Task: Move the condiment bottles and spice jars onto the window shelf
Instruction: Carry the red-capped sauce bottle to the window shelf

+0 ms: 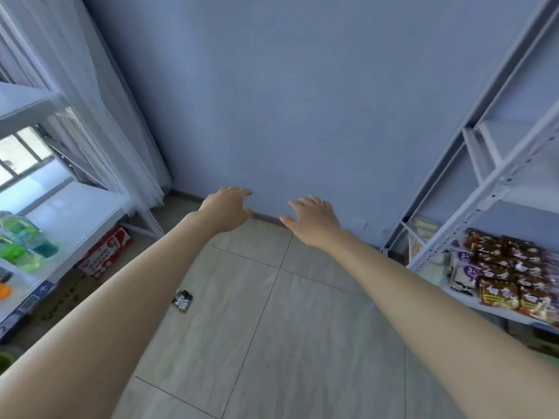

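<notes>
Blue wall dead ahead, filling most of the view, with pale floor tiles spreading out underneath. Over on the left, a white window shelf standing against the glass and a sheer curtain. On the right, a white metal rack loaded with red and brown snack packets on its lower level.

Two bare arms stretched forward down the middle. Left hand out in the air in front of the wall's base, fingers loosely spread and slightly bent, holding nothing. Right hand just beside it, palm down, fingers fanned out and relaxed, also gripping nothing. Small gap between the two hands, no contact.

Green-capped bottles sitting at the left edge on the window shelf, well apart from both sets of fingers, far to the left and nearer the camera than the left hand. Something orange below them at the very edge, too cropped to make out. No jars to be made out on the rack on the right.

Red box tucked on the floor under the window shelf. Smallest of all, a little dark-and-white object lying alone on the tiles beneath the left forearm, too blurred to identify.
</notes>
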